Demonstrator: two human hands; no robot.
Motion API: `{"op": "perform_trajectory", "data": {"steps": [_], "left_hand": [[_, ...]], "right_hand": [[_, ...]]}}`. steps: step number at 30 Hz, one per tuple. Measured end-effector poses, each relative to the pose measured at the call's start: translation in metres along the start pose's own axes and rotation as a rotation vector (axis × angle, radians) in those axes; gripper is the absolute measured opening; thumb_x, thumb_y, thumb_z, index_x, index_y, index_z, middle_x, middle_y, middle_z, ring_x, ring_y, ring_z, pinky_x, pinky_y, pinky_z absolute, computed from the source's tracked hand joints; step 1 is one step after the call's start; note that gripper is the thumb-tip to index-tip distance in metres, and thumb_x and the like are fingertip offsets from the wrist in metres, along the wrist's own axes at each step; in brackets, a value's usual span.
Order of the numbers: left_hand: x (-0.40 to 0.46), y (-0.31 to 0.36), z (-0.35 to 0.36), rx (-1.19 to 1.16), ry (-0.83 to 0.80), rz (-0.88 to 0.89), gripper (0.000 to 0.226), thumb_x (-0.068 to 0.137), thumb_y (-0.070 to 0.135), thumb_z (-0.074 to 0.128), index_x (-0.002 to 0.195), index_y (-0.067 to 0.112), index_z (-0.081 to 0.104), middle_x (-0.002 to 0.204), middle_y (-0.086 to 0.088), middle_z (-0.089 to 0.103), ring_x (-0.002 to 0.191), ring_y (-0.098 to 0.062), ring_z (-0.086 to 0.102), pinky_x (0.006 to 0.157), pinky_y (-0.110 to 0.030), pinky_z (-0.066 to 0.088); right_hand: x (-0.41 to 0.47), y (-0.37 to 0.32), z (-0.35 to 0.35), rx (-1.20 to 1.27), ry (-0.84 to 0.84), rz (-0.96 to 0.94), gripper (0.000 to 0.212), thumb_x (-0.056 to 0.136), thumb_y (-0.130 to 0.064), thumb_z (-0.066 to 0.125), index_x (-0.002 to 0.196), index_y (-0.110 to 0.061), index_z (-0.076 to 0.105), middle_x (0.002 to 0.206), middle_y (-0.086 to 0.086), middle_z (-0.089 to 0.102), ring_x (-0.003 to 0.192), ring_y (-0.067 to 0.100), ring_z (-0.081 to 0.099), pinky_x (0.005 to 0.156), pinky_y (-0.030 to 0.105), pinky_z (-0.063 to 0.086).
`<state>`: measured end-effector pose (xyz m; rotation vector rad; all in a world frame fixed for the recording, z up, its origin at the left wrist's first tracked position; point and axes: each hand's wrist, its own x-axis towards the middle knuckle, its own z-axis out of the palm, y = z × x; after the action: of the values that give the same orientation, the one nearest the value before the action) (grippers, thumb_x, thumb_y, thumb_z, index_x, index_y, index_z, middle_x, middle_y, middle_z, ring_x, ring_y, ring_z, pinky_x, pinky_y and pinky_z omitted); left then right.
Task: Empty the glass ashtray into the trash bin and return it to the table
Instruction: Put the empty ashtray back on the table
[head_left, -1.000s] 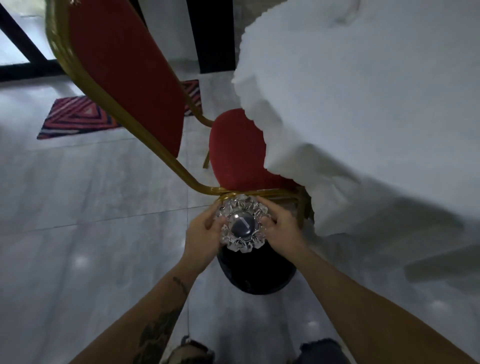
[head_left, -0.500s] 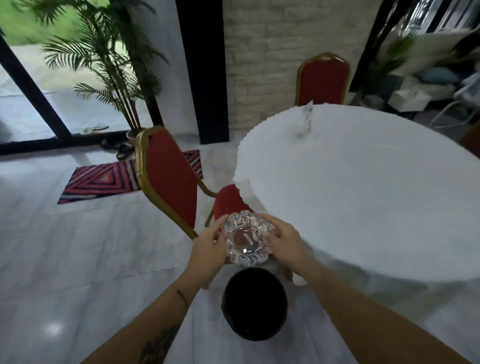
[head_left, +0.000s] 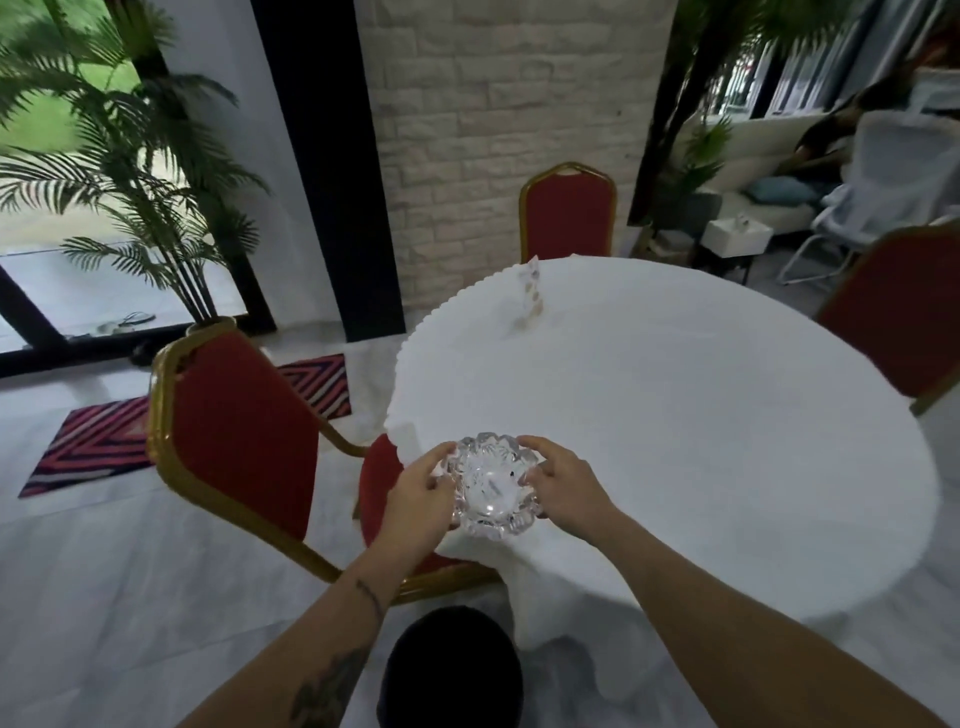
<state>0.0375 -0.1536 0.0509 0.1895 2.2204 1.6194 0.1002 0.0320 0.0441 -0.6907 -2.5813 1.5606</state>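
- Both hands share the grip: the left hand (head_left: 415, 499) and the right hand (head_left: 563, 486) are closed on opposite sides of the ashtray (head_left: 492, 483), fingers curled over its rim.
- That ashtray sits between the palms, upright, at the near edge of the desk (head_left: 675, 415); whether its base touches the cloth yet I cannot tell.
- Its bowl looks clear of ash apart from a few small dark specks, so I judge the emptying done and the return under way.
- Directly below, on the floor, stands the bin (head_left: 451, 670), dark and round, near the hanging cloth.
- Risk: the spot is very close to the desk's edge, where the cloth folds and droops; set down there, the heavy glass could tip off or drag the cloth with it.
- Risk: smooth, faceted glass gives little purchase, so letting go with one hand too soon could make it slip.
- Materials: the ashtray is thick cut glass with a scalloped, petal-like rim that catches the light; the cloth is white, soft and wavy at its edge.
- Beside the left arm stands a chair (head_left: 244, 431) with red padding and a gold metal frame.
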Motion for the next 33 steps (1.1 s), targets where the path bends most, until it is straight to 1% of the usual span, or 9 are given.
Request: {"op": "perform_trajectory", "data": {"steps": [4,7,11,15,18,21,26,29,33], "left_hand": [[0.033,0.018,0.065,-0.064,-0.041,-0.112,0.051,0.093,0.004,0.046,0.13,0.037,0.056,0.083,-0.015,0.068,0.073,-0.025,0.064,0.078,-0.045,0.064],[0.056,0.028,0.111,-0.058,-0.041,-0.138,0.053,0.091,0.004,0.044,0.127,0.042,0.057,0.099,-0.015,0.075,0.08,-0.027,0.071,0.084,-0.051,0.061],[0.088,0.038,0.162,-0.035,-0.035,-0.184,0.055,0.087,0.006,0.046,0.109,0.054,0.061,0.098,-0.007,0.077,0.081,-0.027,0.073,0.082,-0.051,0.062],[0.112,0.033,0.201,0.008,-0.054,-0.226,0.052,0.083,0.009,0.046,0.109,0.051,0.062,0.096,-0.001,0.078,0.089,-0.029,0.075,0.081,-0.051,0.062],[0.124,0.035,0.223,0.061,-0.067,-0.234,0.054,0.084,0.008,0.047,0.109,0.051,0.065,0.089,0.0,0.078,0.084,-0.028,0.075,0.076,-0.045,0.064],[0.13,0.046,0.238,0.103,-0.052,-0.239,0.053,0.088,0.002,0.043,0.107,0.05,0.054,0.084,0.008,0.07,0.072,-0.016,0.066,0.061,-0.023,0.055],[0.135,0.053,0.252,0.211,-0.059,-0.201,0.064,0.084,-0.003,0.044,0.131,0.039,0.057,0.082,0.025,0.055,0.085,-0.021,0.065,0.078,-0.031,0.056],[0.137,0.054,0.257,0.26,-0.045,-0.178,0.066,0.082,-0.004,0.043,0.132,0.036,0.059,0.081,0.028,0.054,0.086,-0.018,0.062,0.084,-0.031,0.056],[0.139,0.054,0.26,0.275,-0.031,-0.175,0.064,0.082,-0.003,0.042,0.126,0.041,0.061,0.08,0.026,0.058,0.083,-0.014,0.064,0.08,-0.028,0.055]], "right_hand": [[0.044,0.034,-0.05,-0.016,-0.005,0.02,0.045,0.093,-0.012,0.048,0.127,-0.039,0.059,0.091,0.009,0.072,0.069,0.032,0.065,0.073,0.05,0.06],[0.071,0.06,-0.082,-0.012,0.003,0.053,0.049,0.093,-0.005,0.047,0.13,-0.036,0.058,0.091,0.006,0.072,0.067,0.026,0.064,0.071,0.048,0.061],[0.107,0.089,-0.117,-0.033,0.028,0.088,0.048,0.093,-0.007,0.046,0.13,-0.035,0.059,0.091,0.005,0.072,0.073,0.032,0.069,0.071,0.044,0.061],[0.129,0.113,-0.138,-0.026,0.032,0.136,0.052,0.092,-0.005,0.041,0.132,-0.032,0.059,0.102,0.003,0.071,0.065,0.022,0.064,0.06,0.031,0.053],[0.138,0.126,-0.147,-0.057,0.059,0.138,0.05,0.093,-0.006,0.041,0.133,-0.031,0.058,0.118,0.006,0.069,0.078,0.019,0.062,0.077,0.032,0.054],[0.149,0.135,-0.155,-0.089,0.089,0.144,0.048,0.094,-0.007,0.043,0.132,-0.032,0.059,0.126,0.002,0.067,0.099,0.022,0.064,0.093,0.037,0.053],[0.159,0.146,-0.162,-0.123,0.079,0.131,0.05,0.094,-0.005,0.042,0.132,-0.034,0.059,0.123,0.002,0.069,0.077,0.019,0.059,0.078,0.032,0.053],[0.163,0.151,-0.164,-0.157,0.077,0.134,0.049,0.094,-0.008,0.043,0.133,-0.035,0.058,0.12,0.003,0.07,0.091,0.027,0.068,0.084,0.034,0.054],[0.163,0.151,-0.164,-0.251,0.041,0.153,0.055,0.091,-0.006,0.044,0.138,-0.034,0.053,0.108,0.007,0.071,0.098,0.03,0.064,0.086,0.035,0.052]]}}
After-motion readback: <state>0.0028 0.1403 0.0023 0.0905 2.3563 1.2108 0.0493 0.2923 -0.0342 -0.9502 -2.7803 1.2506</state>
